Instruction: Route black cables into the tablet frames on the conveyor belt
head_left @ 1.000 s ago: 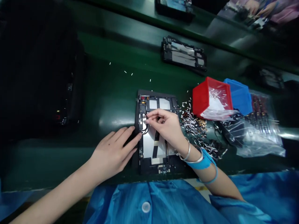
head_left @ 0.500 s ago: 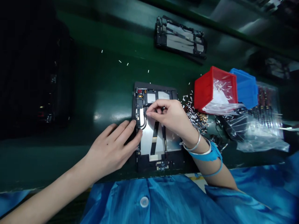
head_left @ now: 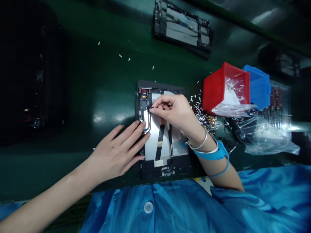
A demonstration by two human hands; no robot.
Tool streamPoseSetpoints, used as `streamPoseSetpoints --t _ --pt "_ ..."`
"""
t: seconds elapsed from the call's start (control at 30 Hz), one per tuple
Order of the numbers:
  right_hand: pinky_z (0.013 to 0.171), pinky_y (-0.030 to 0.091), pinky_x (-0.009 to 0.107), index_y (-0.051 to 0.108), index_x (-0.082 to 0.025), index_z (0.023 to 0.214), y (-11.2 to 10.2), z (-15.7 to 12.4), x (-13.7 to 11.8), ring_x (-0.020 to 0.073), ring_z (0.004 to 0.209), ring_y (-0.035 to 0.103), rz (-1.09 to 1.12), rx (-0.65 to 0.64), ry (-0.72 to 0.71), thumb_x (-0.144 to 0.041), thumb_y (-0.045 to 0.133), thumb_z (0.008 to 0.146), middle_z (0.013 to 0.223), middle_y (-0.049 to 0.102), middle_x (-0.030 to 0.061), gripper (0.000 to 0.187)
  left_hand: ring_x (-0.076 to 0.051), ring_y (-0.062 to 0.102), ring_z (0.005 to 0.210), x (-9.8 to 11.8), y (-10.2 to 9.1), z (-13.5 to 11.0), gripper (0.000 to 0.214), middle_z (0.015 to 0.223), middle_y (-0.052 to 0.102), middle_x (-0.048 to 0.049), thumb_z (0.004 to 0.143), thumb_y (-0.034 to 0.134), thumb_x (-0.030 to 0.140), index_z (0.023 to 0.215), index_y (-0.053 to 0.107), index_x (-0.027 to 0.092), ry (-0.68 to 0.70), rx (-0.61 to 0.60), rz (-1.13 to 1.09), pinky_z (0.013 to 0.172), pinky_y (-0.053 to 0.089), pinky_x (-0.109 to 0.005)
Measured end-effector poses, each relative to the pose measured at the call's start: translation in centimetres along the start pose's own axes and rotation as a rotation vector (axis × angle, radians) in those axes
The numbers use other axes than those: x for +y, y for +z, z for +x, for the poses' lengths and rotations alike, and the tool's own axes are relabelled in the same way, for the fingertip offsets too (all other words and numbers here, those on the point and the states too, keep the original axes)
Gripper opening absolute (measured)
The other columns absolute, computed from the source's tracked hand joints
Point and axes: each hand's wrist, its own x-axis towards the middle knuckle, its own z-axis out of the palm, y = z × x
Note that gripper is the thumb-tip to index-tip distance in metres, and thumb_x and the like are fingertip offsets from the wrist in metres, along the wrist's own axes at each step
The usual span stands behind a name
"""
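An opened tablet [head_left: 152, 149] lies on the green bench in front of me, its silver battery area and circuit parts exposed. A thin black cable [head_left: 150, 120] bends in a loop along its left side. My right hand [head_left: 173, 111] is closed in a pinch at the upper end of this cable, thumb against forefinger. My left hand [head_left: 121, 150] rests with fingers spread on the tablet's left edge, a fingertip close to the loop's lower bend. A black flat ribbon cable [head_left: 159, 142] runs down the tablet's middle, its upper end under my right hand.
Another opened device [head_left: 182, 27] lies at the back. On the right, a red bin [head_left: 213, 87] holds a plastic bag with small white pieces, beside a blue bin [head_left: 263, 87]. Small loose parts [head_left: 207, 121] are heaped before them, near clear plastic packaging [head_left: 264, 137]. Dark stacked items stand left.
My left hand's fingers have spread further and shifted onto the tablet's edge by the cable loop. The right hand keeps its pinch, slightly higher along the cable. The view has shifted a little.
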Motion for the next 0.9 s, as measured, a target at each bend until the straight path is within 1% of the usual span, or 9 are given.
streamPoseSetpoints --t 0.13,0.23,0.37,0.53,0.63,0.77,0.9 --pt "0.053 0.03 0.024 0.063 -0.014 0.067 -0.18 0.14 0.14 0.0054 0.051 0.036 0.13 -0.042 -0.013 -0.015 0.07 0.074 0.052 0.045 -0.0072 0.009 -0.03 0.043 0.134 -0.14 0.36 -0.01 0.047 0.146 0.044 -0.0117 0.098 0.034 0.035 0.134 0.052 0.011 0.019 -0.028 -0.036 0.101 0.042 -0.044" --pt "0.054 0.031 0.024 0.063 -0.014 0.067 -0.09 0.17 0.31 0.005 0.051 0.037 0.101 -0.035 -0.039 -0.016 0.069 0.074 0.052 0.045 -0.0075 0.01 -0.028 0.036 0.139 -0.27 0.5 -0.1 0.048 0.147 0.043 -0.0095 0.099 0.034 0.034 0.137 0.047 0.009 0.033 -0.043 -0.094 0.107 0.037 -0.044" --pt "0.055 0.032 0.024 0.064 -0.014 0.067 0.11 0.23 0.31 0.0048 0.052 0.038 0.034 -0.01 -0.05 -0.014 0.069 0.074 0.052 0.044 -0.0075 0.008 -0.027 0.035 0.139 -0.47 0.64 -0.32 0.05 0.147 0.044 -0.0099 0.099 0.036 0.034 0.14 0.042 0.007 0.041 -0.042 -0.122 0.109 0.034 -0.044" --pt "0.053 0.033 0.024 0.063 -0.014 0.066 -0.02 0.28 0.09 0.0046 0.051 0.038 0.065 -0.028 0.001 -0.013 0.068 0.074 0.052 0.046 -0.0065 0.009 -0.024 0.028 0.143 -0.7 0.85 -0.34 0.047 0.15 0.04 -0.0064 0.099 0.033 0.032 0.141 0.042 0.011 0.071 -0.035 -0.125 0.115 0.025 -0.042" --pt "0.054 0.034 0.024 0.062 -0.014 0.066 -0.06 0.34 0.09 0.0049 0.051 0.039 0.057 -0.034 0.009 -0.013 0.067 0.074 0.052 0.047 -0.0062 0.009 -0.023 0.027 0.143 -0.76 0.89 -0.28 0.045 0.15 0.039 -0.0057 0.099 0.034 0.03 0.14 0.042 0.012 0.074 -0.035 -0.146 0.117 0.02 -0.042" --pt "0.055 0.034 0.024 0.062 -0.014 0.066 0.03 0.48 0.04 0.0047 0.051 0.039 -0.019 -0.028 -0.012 -0.013 0.069 0.074 0.052 0.045 -0.0067 0.01 -0.023 0.028 0.143 -0.78 0.8 -0.24 0.044 0.149 0.041 -0.0045 0.099 0.033 0.03 0.14 0.043 0.015 0.053 -0.053 -0.176 0.115 0.022 -0.041" --pt "0.056 0.033 0.024 0.062 -0.014 0.066 0.07 0.43 -0.1 0.0045 0.051 0.038 -0.043 -0.02 -0.023 -0.013 0.068 0.074 0.051 0.045 -0.0073 0.01 -0.024 0.03 0.142 -0.84 0.67 -0.24 0.045 0.148 0.043 -0.0059 0.099 0.036 0.033 0.138 0.045 0.014 0.054 -0.053 -0.187 0.114 0.024 -0.041"
